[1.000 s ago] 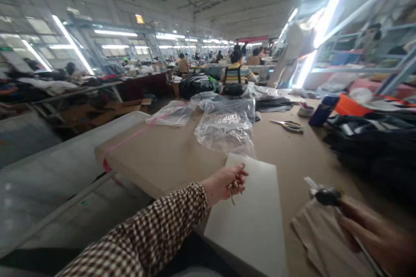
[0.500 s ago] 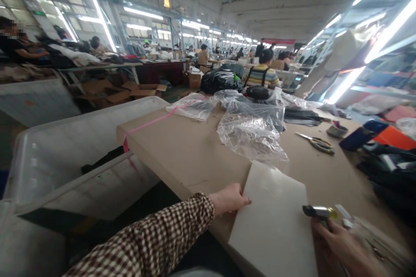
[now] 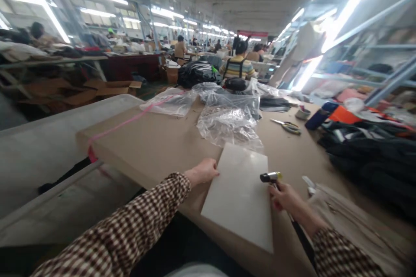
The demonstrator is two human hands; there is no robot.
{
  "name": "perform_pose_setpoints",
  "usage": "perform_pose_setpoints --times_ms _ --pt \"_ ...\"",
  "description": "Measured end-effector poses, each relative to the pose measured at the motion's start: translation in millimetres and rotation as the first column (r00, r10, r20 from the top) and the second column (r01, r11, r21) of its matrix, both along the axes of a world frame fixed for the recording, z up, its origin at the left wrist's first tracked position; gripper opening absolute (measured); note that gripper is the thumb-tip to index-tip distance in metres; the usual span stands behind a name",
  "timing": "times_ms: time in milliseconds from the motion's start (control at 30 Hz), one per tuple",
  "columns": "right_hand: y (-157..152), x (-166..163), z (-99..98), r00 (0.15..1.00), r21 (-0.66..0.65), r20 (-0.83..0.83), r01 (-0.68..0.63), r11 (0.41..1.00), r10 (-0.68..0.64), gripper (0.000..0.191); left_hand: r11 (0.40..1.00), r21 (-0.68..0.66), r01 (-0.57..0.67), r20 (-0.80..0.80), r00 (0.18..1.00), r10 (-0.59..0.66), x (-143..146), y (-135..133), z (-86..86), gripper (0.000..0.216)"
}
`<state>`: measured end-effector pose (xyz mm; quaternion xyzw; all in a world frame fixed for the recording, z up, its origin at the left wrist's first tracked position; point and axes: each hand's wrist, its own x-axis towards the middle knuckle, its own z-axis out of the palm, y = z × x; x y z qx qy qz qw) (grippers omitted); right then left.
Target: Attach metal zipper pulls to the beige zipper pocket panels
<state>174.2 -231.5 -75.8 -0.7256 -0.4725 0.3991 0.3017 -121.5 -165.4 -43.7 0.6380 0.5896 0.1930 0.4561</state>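
Observation:
A white rectangular board (image 3: 242,194) lies flat on the brown table (image 3: 162,143) in front of me. My left hand (image 3: 204,172) rests closed against the board's left edge; in the earlier view it pinched a small metal pin, which is hidden now. My right hand (image 3: 286,197) is at the board's right edge, gripping the handle of a small hammer (image 3: 271,177) whose metal head points over the board. Both sleeves are brown-and-white check.
Crumpled clear plastic bags (image 3: 229,123) lie beyond the board. Scissors (image 3: 289,126), a blue bottle (image 3: 316,117) and dark fabric pieces (image 3: 373,151) sit to the right, tan cloth (image 3: 351,220) near my right arm. A translucent bin (image 3: 48,151) stands left. Other workers sit far behind.
My left hand slid from on top of the board to its left edge. My right hand brought the hammer in from the right to the board's right edge.

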Motion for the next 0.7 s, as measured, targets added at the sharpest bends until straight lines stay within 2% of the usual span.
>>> perform_pose_setpoints --times_ms 100,133,200,267,333,433,533,600,667,700 --pt "-5.5 5.2 1.8 0.992 0.047 -0.090 0.089 0.995 -0.085 0.020 1.000 -0.023 0.009 0.107 0.994 -0.006 1.8 -2.1 6.4 0.023" --pt "-4.6 7.6 2.3 0.987 0.068 -0.108 0.125 0.990 -0.118 0.019 0.996 -0.084 -0.001 0.217 0.976 0.019 4.0 -3.1 8.7 0.024" --pt "-0.7 13.1 4.7 0.976 0.099 -0.137 0.184 0.978 -0.169 0.016 0.958 -0.287 -0.021 0.460 0.874 0.157 11.0 -6.4 14.7 0.028" --pt "2.6 19.7 8.7 0.969 0.124 -0.150 0.215 0.969 -0.196 0.015 0.870 -0.492 -0.032 0.602 0.710 0.366 20.5 -10.1 21.3 0.031" --pt "3.9 27.5 11.9 0.970 0.145 -0.168 0.200 0.969 -0.176 0.014 0.808 -0.585 -0.064 0.619 0.609 0.496 29.8 -10.2 25.8 0.032" --pt "4.1 36.5 13.1 0.985 0.245 -0.004 0.168 0.955 -0.172 0.022 0.783 -0.608 -0.131 0.607 0.559 0.565 39.1 -1.2 26.7 0.030" --pt "7.6 30.1 16.6 0.955 0.419 0.270 -0.002 0.908 -0.122 0.038 0.759 -0.630 -0.163 0.567 0.571 0.593 47.1 10.9 26.5 0.018" --pt "17.1 15.8 24.0 0.913 0.536 0.399 -0.157 0.829 -0.085 0.053 0.753 -0.637 -0.164 0.545 0.594 0.591 55.0 18.4 27.7 0.011" --pt "34.7 -1.9 34.9 0.824 0.611 0.551 -0.289 0.737 -0.134 0.067 0.764 -0.628 -0.149 0.547 0.614 0.569 64.4 25.3 28.9 0.007" --pt "46.1 -10.3 40.7 0.756 0.608 0.634 -0.356 0.710 -0.163 0.073 0.775 -0.618 -0.134 0.557 0.621 0.552 69.3 28.5 28.9 0.005"
